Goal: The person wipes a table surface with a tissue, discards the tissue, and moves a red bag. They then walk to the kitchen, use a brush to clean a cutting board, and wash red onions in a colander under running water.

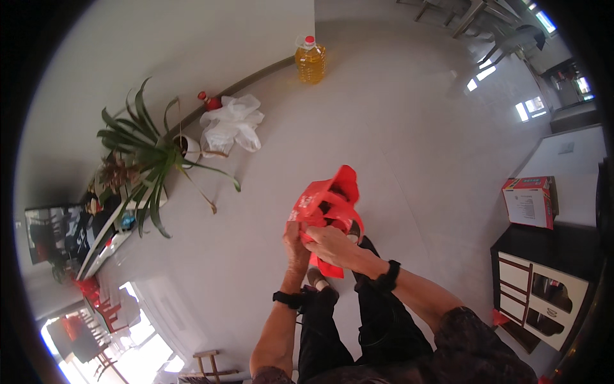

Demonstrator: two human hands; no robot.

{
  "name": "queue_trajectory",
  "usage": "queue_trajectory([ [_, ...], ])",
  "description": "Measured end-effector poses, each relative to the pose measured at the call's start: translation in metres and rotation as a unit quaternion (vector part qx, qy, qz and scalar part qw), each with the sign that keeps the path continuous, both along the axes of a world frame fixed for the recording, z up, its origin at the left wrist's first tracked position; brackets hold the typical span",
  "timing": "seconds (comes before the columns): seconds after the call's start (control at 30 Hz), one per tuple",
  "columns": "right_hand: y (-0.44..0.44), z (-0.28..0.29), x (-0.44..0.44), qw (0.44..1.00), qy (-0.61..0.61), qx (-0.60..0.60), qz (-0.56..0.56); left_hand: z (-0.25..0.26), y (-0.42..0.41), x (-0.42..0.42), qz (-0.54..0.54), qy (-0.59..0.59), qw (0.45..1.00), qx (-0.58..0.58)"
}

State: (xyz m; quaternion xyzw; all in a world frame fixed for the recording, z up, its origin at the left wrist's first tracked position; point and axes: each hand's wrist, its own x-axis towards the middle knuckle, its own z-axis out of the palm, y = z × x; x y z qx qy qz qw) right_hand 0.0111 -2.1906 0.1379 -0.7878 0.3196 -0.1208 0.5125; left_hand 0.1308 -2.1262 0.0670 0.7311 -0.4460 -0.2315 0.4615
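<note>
A red bag, which looks like thin non-woven fabric and bears pale printed writing, hangs in front of my legs above the floor. My left hand grips its near edge from the left. Close beside it, my right hand pinches the same red material, the fingers of both hands almost meeting. Loops of the bag stand out to the right with dark gaps between them, and one flap droops below my right hand. What the bag holds, if anything, cannot be made out.
A bottle of yellow oil stands by the wall corner. Left are a white plastic bag and a spiky potted plant. A printed carton rests on a dark-topped cabinet at right. A small wooden stool is at bottom left.
</note>
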Motion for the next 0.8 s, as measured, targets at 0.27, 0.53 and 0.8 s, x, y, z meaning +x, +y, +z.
queue_trajectory([
  [0.27, -0.155, -0.034, 0.09, 0.996, 0.017, -0.063, 0.065, -0.03, -0.147, 0.093, 0.077, -0.05, 0.995, 0.025],
  [0.53, -0.277, -0.052, 0.19, 0.994, 0.062, 0.016, 0.085, -0.09, -0.253, 0.202, 0.117, -0.002, 0.993, 0.027],
  [0.8, -0.371, -0.108, 0.217, 0.991, 0.05, -0.017, 0.126, -0.211, -0.316, 0.291, 0.158, 0.11, 0.973, 0.127],
])
